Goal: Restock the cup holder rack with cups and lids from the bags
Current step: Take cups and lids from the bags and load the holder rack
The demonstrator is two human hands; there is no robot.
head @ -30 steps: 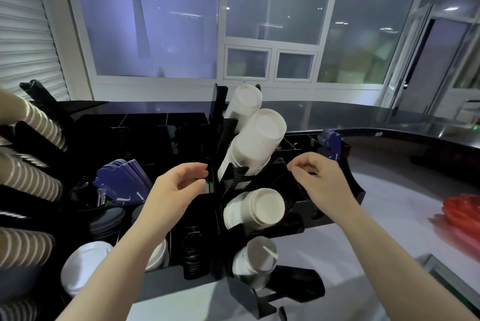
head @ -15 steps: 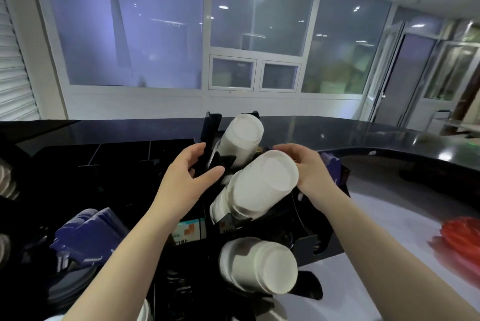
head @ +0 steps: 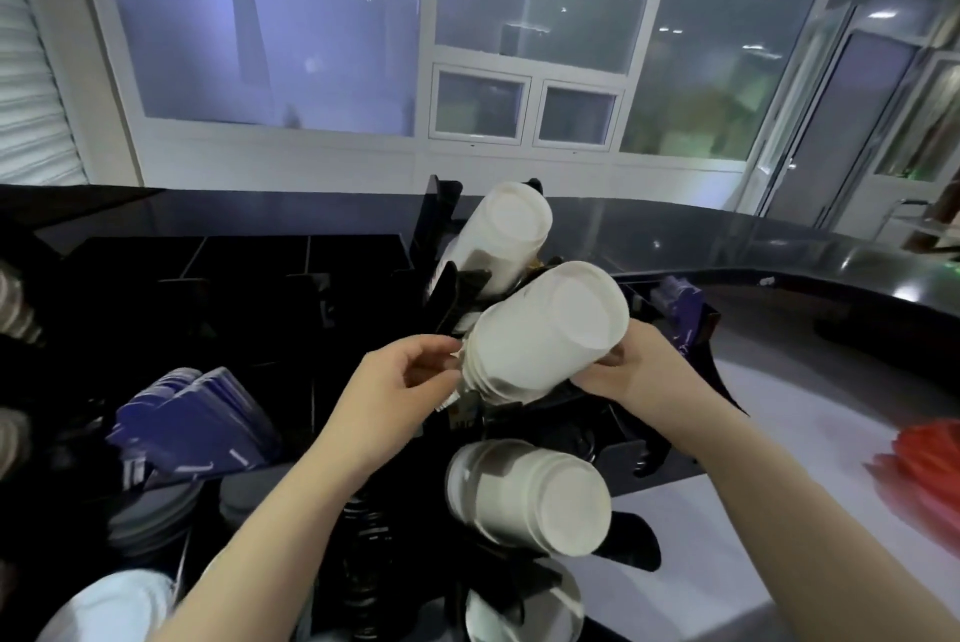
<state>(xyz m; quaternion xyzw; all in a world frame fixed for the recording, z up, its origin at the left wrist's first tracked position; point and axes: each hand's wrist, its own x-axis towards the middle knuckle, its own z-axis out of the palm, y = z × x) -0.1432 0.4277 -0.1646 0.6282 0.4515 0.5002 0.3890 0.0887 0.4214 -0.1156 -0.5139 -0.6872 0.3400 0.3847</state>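
A black cup holder rack [head: 447, 288] stands on the counter with white cup stacks lying bottom-out in its slots. The middle stack of white cups [head: 545, 329] sits between my hands. My left hand [head: 400, 381] pinches the stack's rim end on the left. My right hand [head: 644, 371] grips the stack from below on the right. Another stack [head: 509, 230] lies above it and a third stack [head: 530, 490] below. White lids [head: 109, 605] lie at the bottom left.
Blue sleeves [head: 197, 418] and grey lids [head: 150, 511] fill the black organiser [head: 249, 267] on the left. Striped paper cups [head: 15, 308] poke in at the far left edge. A red bag [head: 924, 459] lies on the white counter at right.
Both hands have closed in on the middle cup stack: the left one moved from the rack's divider down to the stack's rim, the right one slid under it. The view has shifted.
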